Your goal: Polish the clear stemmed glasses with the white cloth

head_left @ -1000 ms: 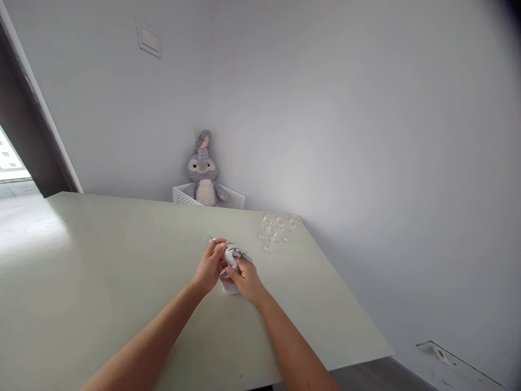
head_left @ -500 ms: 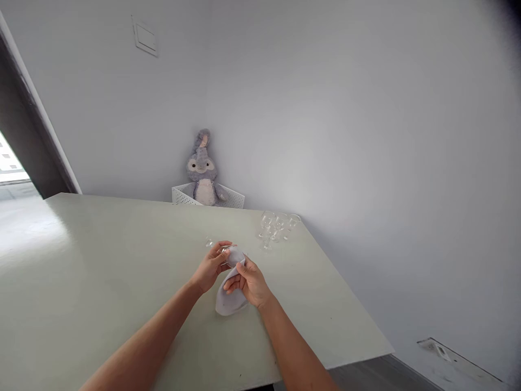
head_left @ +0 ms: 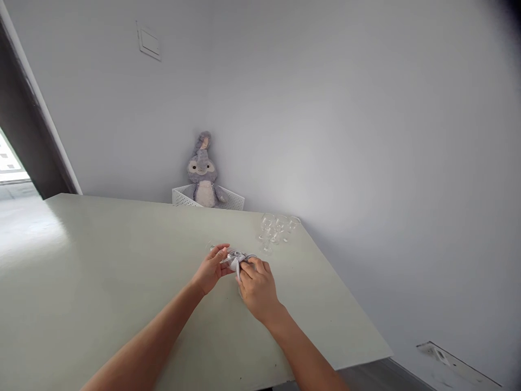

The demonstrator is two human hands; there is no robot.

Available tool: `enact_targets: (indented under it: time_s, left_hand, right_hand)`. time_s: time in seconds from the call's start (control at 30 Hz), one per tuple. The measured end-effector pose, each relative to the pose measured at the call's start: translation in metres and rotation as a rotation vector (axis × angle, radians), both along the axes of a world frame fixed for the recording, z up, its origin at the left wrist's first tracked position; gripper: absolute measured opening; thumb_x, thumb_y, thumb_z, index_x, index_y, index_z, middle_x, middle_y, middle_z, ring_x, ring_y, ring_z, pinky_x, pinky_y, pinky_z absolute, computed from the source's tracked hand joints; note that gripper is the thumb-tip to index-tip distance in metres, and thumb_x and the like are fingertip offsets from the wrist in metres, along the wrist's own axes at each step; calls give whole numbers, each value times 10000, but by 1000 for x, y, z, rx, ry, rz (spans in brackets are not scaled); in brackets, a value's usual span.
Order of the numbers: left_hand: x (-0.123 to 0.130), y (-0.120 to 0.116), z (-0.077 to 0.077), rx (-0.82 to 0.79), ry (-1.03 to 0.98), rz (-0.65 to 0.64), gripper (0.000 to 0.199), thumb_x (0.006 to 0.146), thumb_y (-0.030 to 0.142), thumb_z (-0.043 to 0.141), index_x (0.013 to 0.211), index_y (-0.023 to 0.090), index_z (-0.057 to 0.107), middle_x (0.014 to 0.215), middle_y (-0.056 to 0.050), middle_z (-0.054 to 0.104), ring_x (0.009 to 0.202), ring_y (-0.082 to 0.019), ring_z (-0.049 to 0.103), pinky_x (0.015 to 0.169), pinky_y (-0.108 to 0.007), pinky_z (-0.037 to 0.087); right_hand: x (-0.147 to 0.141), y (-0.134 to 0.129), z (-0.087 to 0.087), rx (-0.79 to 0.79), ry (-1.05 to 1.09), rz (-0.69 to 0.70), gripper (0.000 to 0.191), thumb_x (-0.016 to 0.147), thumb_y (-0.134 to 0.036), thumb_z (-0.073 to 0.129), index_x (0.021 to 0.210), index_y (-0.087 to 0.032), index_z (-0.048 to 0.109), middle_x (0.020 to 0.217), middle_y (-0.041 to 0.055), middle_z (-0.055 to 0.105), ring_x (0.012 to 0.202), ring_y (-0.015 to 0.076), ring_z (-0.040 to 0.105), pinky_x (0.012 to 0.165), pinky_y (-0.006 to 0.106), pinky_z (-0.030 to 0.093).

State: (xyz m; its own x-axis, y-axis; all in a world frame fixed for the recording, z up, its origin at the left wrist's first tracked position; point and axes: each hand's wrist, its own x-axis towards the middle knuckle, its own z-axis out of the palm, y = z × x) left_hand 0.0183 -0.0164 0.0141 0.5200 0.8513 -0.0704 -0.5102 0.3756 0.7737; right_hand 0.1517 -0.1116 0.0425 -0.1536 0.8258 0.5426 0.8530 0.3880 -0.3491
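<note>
My left hand is closed around a clear wine glass, which lies sideways above the table with its foot pointing left past my fingers. My right hand grips a pale grey cloth that is bunched at the mouth of the glass. Part of the cloth seems tucked into the bowl; the right fingers cover the rest. Beyond my hands, several clear stemmed glasses stand grouped near the table's far right corner.
The pale greenish table fills the lower view, its right edge slanting toward me. Behind its far edge, a grey plush toy sits in a white perforated basket. Walls close off the back and right.
My right hand has turned palm down and shifted slightly right. The cloth, which hung below the glass, is now gathered up at its mouth. My left hand keeps its hold.
</note>
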Motion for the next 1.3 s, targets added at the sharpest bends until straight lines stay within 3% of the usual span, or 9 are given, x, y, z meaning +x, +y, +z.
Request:
enact_targets:
  time_s: [0.13, 0.23, 0.4, 0.57, 0.8, 0.97, 1.07, 1.2, 1.3]
  left_hand:
    - [0, 1, -2, -32, 2, 24, 258, 748, 344, 604, 960, 210, 542, 906, -49, 616, 717, -173, 631, 701, -366, 513]
    - [-2, 2, 0, -60, -6, 65, 238, 742, 320, 616, 933, 196, 547, 988, -71, 617, 750, -194, 645, 723, -378, 517]
    - [-4, 4, 4, -97, -3, 87, 213, 736, 303, 627, 897, 193, 541, 1040, -74, 603, 836, -242, 645, 720, -377, 526]
    - [-3, 1, 7, -95, -34, 84, 204, 730, 306, 634, 870, 192, 538, 1085, -65, 579, 874, -251, 635, 769, -390, 515]
    - [0, -7, 7, -33, -93, 43, 210, 751, 303, 610, 935, 228, 542, 1089, -43, 569, 852, -183, 627, 787, -349, 504]
    - [-3, -1, 3, 27, -48, 16, 216, 767, 326, 589, 951, 235, 520, 1160, -51, 528, 914, -199, 601, 801, -360, 488]
    - [-4, -1, 4, 70, -24, -14, 236, 767, 334, 588, 962, 227, 511, 1172, -64, 520, 932, -206, 592, 811, -369, 475]
    - [-2, -5, 6, 96, -12, -62, 259, 769, 351, 582, 976, 218, 503, 1148, -68, 528, 910, -194, 594, 789, -356, 475]
    - [-1, -7, 7, 98, 10, -66, 279, 759, 358, 591, 983, 216, 504, 1134, -71, 532, 883, -181, 595, 771, -345, 477]
  right_hand:
    - [0, -5, -1, -149, 527, -40, 239, 845, -321, 427, 734, -189, 592, 697, 22, 582, 703, 168, 498, 640, 292, 371]
    - [5, -9, -2, -249, 1078, -119, 312, 805, -426, 466, 625, -177, 522, 533, -32, 427, 501, 107, 381, 476, 234, 305]
    - [23, -25, 9, -21, 1530, -181, 254, 750, -435, 547, 730, -182, 530, 615, -24, 441, 543, 108, 404, 491, 231, 343]
    - [17, -32, 15, 153, 1254, -356, 246, 761, -439, 539, 770, -196, 578, 633, -14, 466, 601, 127, 441, 545, 236, 368]
    - [-41, -6, 0, -112, 1026, 52, 378, 872, -377, 384, 1215, -238, 461, 1100, 73, 555, 1096, 198, 460, 938, 326, 338]
    - [-34, -5, -15, -262, 866, 170, 486, 872, -300, 392, 1339, -237, 275, 1216, 75, 497, 1048, 187, 506, 887, 319, 399]
    - [-18, -5, -19, -220, 643, 116, 485, 866, -226, 383, 1336, -214, 268, 1207, 87, 503, 1029, 186, 509, 846, 322, 422]
    - [-3, -5, -22, -27, 131, -106, 349, 817, -143, 416, 1154, -188, 498, 1059, 101, 579, 1036, 256, 463, 814, 398, 401]
    - [2, -6, -21, -39, 58, -110, 292, 833, -158, 392, 1075, -195, 551, 985, 98, 599, 932, 253, 492, 772, 409, 410]
